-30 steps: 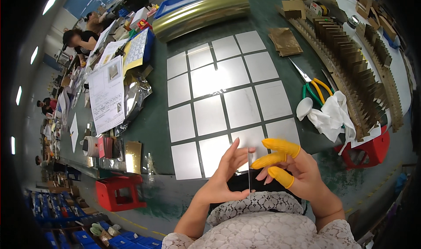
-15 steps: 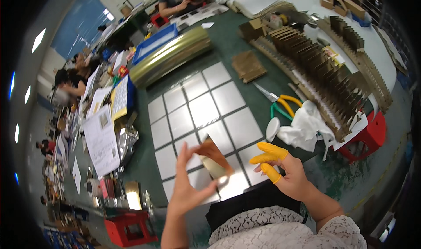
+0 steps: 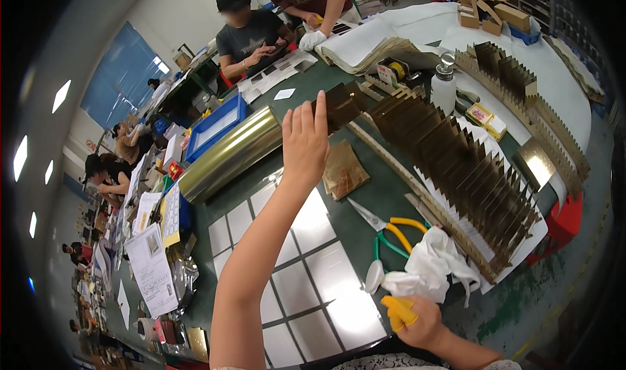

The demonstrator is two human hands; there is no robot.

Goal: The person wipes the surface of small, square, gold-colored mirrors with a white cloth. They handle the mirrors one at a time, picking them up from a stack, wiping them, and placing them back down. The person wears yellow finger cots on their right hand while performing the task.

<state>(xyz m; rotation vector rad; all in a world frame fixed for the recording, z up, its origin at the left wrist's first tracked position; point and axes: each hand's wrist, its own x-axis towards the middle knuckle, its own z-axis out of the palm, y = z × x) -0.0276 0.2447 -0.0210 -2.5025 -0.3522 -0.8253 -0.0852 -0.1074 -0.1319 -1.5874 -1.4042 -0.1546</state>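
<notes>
My left hand (image 3: 305, 142) reaches far forward, holding a thin, glossy brown plate (image 3: 343, 106) by its edge at the far end of a notched rack (image 3: 391, 168). The thumb's grip is partly hidden behind the hand. Many similar dark plates (image 3: 450, 145) stand upright in a row in that rack. Close to my body, my right hand (image 3: 417, 321) is curled, its yellow finger cots pressed together, and nothing shows in it. It is nearest a crumpled white cloth (image 3: 433, 266). Under my left arm lies a board of silvery squares (image 3: 313, 285) divided by dark lines.
Green-and-orange-handled scissors (image 3: 391, 230) lie beside the cloth, near a stack of brownish sheets (image 3: 344, 168). A gold foil roll (image 3: 235, 155) and a blue tray (image 3: 216, 129) sit on the left. A white bottle (image 3: 443, 86) stands behind the rack. Two people work across the table.
My left hand has moved from above the silvery board forward to the rack's far end with the plate. My right hand has dropped lower, and its spread fingers have closed.
</notes>
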